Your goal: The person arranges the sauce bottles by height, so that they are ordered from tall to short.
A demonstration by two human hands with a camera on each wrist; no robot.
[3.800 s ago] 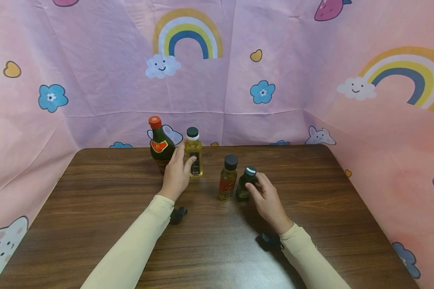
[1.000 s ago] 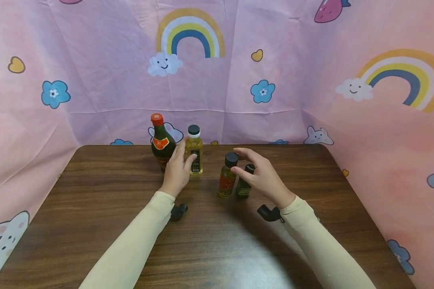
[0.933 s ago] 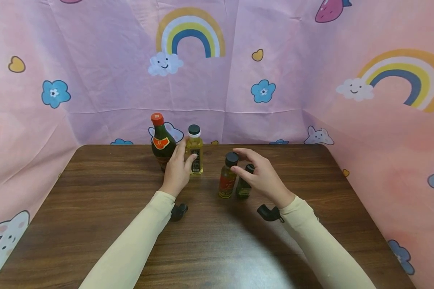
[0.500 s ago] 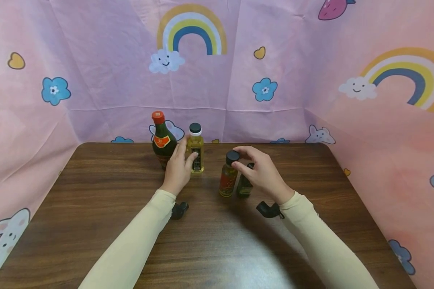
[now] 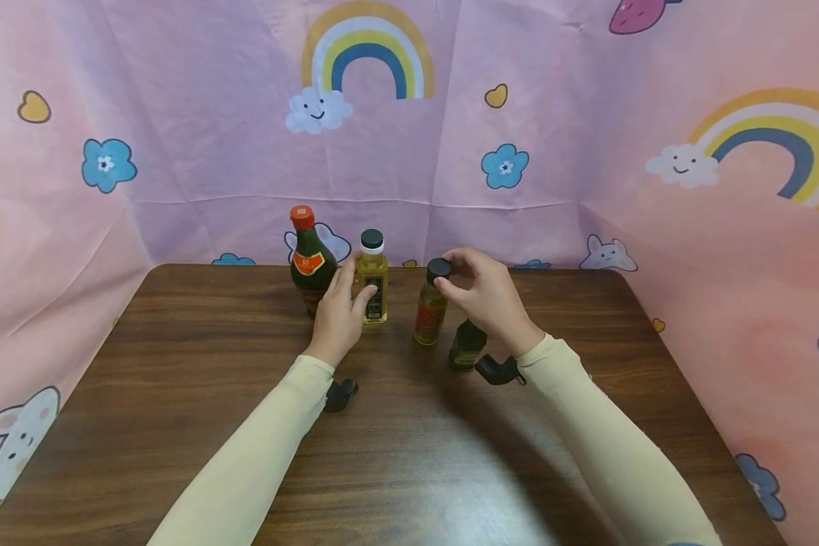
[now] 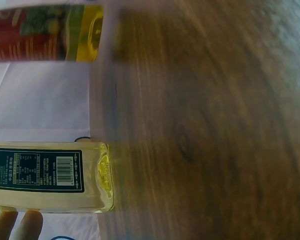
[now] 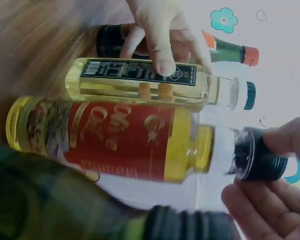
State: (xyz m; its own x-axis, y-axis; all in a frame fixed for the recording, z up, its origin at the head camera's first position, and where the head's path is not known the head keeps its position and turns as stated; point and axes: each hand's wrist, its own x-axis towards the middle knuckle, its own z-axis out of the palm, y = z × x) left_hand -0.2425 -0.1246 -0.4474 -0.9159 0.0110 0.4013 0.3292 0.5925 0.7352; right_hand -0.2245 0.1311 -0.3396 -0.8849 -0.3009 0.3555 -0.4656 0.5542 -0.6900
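Observation:
My left hand (image 5: 340, 315) holds a clear bottle of yellow oil (image 5: 374, 284), thumb across its dark label and fingertips behind, visible through the glass in the right wrist view. By its black cap, my right hand (image 5: 494, 292) pinches an olive oil bottle (image 5: 429, 315) with a red label, which reads "Olive Oil" in the right wrist view (image 7: 120, 135). This bottle is upright, a little to the right of the yellow oil one. Just below my right hand stands a small dark green bottle (image 5: 467, 347), its top hidden by that hand.
A dark green bottle with a red cap (image 5: 310, 265) stands at the back left, partly behind my left hand. Brown wooden table (image 5: 382, 470) lies under everything. A pink and purple printed cloth (image 5: 211, 91) hangs behind and at the sides.
My right hand has gone from the small green bottle to the red-labelled olive oil bottle, taken its cap and shifted it back towards the yellow oil bottle. The left hand has stayed in place.

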